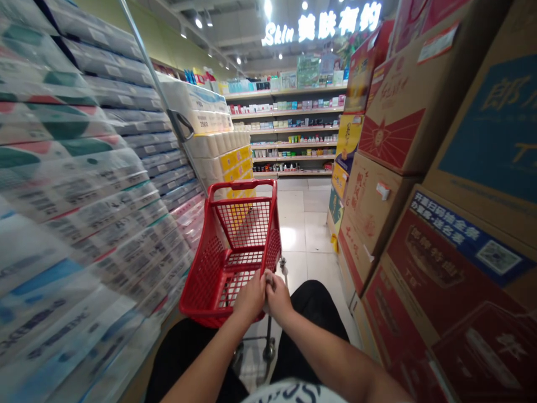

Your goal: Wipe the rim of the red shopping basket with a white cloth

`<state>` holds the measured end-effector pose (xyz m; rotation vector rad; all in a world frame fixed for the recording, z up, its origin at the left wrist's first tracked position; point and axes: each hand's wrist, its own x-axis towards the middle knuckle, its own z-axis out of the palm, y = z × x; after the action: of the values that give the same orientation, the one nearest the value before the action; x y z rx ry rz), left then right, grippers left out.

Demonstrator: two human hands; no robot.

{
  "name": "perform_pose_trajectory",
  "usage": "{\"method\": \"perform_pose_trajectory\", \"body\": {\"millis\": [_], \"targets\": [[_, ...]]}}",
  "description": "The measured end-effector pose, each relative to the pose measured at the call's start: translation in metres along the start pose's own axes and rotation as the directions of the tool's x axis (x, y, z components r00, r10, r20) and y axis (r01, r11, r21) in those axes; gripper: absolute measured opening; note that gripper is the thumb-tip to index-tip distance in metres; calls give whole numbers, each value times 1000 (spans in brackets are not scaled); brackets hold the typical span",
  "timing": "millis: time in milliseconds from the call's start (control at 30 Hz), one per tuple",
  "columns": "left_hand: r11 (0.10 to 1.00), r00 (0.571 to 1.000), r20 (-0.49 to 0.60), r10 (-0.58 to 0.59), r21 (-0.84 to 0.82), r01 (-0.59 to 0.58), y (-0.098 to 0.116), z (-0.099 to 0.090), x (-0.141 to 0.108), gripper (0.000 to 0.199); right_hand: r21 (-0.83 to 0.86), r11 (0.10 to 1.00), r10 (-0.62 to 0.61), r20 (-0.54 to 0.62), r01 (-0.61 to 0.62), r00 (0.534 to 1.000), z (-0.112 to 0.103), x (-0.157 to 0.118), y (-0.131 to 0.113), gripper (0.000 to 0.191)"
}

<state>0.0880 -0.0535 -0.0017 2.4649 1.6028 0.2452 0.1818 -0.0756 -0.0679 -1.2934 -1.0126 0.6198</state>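
Observation:
Both hands meet at the near right side of a red plastic shopping cart (pixel 201 274). My left hand (pixel 250 294) is closed, its fingertips pressed against the other hand. Curled beside it, my right hand (pixel 277 292) is closed too. A small pale grey bit shows between the fingers, too little of it to name. The cart's basket has grid walls and holds nothing that I can see. Its wheels (pixel 269 348) stand on the tiles between my knees.
Tall stacks of plastic-wrapped paper packs (pixel 84 184) line the left, with toilet rolls (pixel 213 145) farther on. Cardboard cartons (pixel 390 117) are piled along the right. Shelves of small boxed goods (pixel 289 123) cross the far end, beyond a pale tiled floor (pixel 316 235).

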Motion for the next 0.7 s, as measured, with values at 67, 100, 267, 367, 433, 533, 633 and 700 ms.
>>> {"method": "perform_pose_trajectory", "body": {"millis": [67,100,267,367,433,533,633,700], "targets": [[1000,999,28,-16,-7,16,-7,-1,-1,45,37,999,8,24,-9,1000,4,-6,4,42],[1000,999,43,-23,-10,23,-11,-2,-2,46,53,998,25,52,-28,998,5,-7,5,39],[997,995,91,-41,-66,47,-28,-4,-4,49,101,995,19,64,-25,998,-2,16,-4,14],[992,992,118,-54,-109,67,-30,-5,-2,51,78,994,-75,-5,75,997,-6,39,-15,21],[985,990,128,-59,-154,78,-30,-5,0,51,59,992,-119,45,116,992,-5,48,-19,28],[973,990,132,-52,-217,80,-31,-4,2,50,34,988,-154,159,150,975,0,46,-19,37],[958,990,138,-25,-280,64,-38,-3,4,49,31,986,-168,234,165,958,5,32,-9,47],[945,990,139,-11,-322,56,-47,-1,4,48,62,981,-194,279,184,941,6,25,3,53]]}}
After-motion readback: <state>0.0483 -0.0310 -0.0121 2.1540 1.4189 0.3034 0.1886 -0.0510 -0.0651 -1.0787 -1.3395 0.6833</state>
